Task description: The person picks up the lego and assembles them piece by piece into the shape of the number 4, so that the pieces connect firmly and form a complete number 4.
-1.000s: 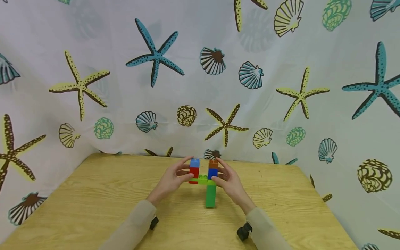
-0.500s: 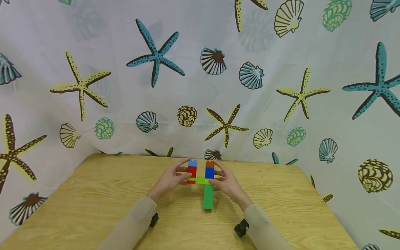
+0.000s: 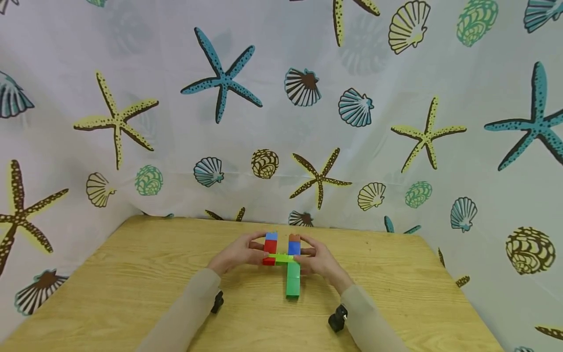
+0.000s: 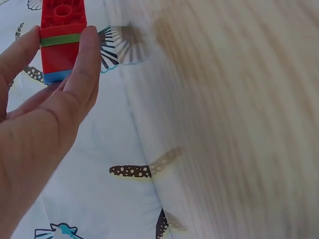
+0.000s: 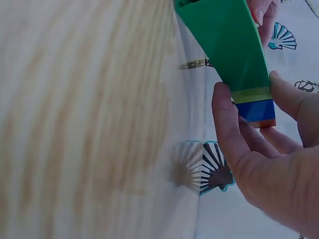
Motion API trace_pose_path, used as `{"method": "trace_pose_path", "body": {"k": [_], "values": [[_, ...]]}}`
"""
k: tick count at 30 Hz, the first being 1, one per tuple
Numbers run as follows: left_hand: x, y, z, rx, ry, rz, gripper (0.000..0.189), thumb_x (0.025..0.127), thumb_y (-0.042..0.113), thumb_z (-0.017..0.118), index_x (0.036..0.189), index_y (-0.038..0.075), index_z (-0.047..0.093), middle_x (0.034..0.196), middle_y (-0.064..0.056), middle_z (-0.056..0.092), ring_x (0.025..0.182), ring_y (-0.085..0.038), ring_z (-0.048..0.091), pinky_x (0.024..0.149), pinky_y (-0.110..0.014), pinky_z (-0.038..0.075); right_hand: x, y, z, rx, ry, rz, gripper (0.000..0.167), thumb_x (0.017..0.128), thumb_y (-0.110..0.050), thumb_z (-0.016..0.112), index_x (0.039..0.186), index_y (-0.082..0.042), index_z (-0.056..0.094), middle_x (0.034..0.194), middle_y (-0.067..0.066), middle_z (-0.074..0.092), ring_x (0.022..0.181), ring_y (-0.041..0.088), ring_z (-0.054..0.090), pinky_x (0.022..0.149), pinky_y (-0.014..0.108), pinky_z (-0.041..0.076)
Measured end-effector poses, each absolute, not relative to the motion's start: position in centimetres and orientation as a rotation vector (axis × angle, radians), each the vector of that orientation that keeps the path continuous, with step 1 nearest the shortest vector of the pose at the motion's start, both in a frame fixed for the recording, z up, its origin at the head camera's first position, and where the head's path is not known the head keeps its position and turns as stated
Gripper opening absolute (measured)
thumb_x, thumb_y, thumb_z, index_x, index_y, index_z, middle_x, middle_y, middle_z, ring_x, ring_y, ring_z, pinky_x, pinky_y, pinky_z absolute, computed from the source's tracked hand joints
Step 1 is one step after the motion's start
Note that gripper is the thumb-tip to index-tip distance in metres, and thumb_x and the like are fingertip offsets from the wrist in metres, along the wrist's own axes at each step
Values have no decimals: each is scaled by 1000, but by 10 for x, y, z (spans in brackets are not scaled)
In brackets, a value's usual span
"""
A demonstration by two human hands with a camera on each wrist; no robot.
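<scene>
Both hands hold one toy-brick structure above the table. Its left column has a light blue brick point(image 3: 271, 236) on top of a red brick point(image 3: 270, 245), with more red below. On the right, a brown brick point(image 3: 294, 237) tops a blue brick point(image 3: 294, 248), and a longer green part point(image 3: 292, 286) extends below. A lime-green flat brick point(image 3: 281, 259) bridges the columns. My left hand point(image 3: 239, 253) pinches the left column; in the left wrist view its fingers flank the red brick point(image 4: 60, 57). My right hand point(image 3: 323, 263) grips the right column near the lime layer point(image 5: 250, 94).
A wooden table point(image 3: 154, 278) lies beneath the hands. Behind it and at its sides hangs a white cloth point(image 3: 246, 132) printed with starfish and shells. Dark wrist cameras sit under both sleeves point(image 3: 189, 308).
Both hands have moved slightly downward with the brick structure, which has shifted a little left. The same grip stays on each column, and the structure's tilt has altered slightly.
</scene>
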State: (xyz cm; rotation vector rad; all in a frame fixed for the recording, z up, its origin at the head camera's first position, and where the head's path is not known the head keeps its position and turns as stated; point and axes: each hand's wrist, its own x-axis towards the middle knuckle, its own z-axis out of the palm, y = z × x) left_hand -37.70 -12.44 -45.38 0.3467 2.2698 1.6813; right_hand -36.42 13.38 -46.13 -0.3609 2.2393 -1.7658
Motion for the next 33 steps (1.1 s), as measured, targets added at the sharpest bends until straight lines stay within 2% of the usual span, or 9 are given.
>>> {"method": "trace_pose_path", "body": {"k": [6, 12, 19, 33], "values": [[-383, -123, -461, 326, 2259, 1643, 67, 92, 6, 66, 151, 2, 34, 140, -29, 50, 116, -33, 62, 88, -42, 56, -370, 133, -466, -272, 2190, -1732, 70, 95, -12, 64, 156, -13, 28, 146, 31, 42, 117, 33, 62, 84, 45, 57], [-384, -117, -465, 230, 2238, 1644, 63, 95, 4, 62, 150, -3, 32, 142, -31, 46, 112, -34, 64, 86, -43, 57, -374, 135, -469, -225, 2173, -1703, 71, 96, -12, 63, 156, -11, 25, 148, 30, 40, 116, 32, 63, 80, 43, 58], [-386, -114, -464, 185, 2242, 1658, 57, 96, 3, 60, 147, -5, 37, 143, -29, 46, 115, -35, 62, 86, -43, 57, -381, 136, -469, -203, 2181, -1694, 69, 96, -13, 63, 155, -10, 28, 148, 29, 41, 110, 30, 67, 76, 41, 59], [-387, -112, -465, 169, 2251, 1655, 54, 95, 2, 60, 145, -6, 39, 143, -31, 45, 115, -36, 62, 84, -43, 58, -379, 137, -465, -191, 2234, -1645, 66, 95, -12, 65, 153, -9, 34, 146, 27, 45, 117, 33, 63, 78, 40, 59]]}}
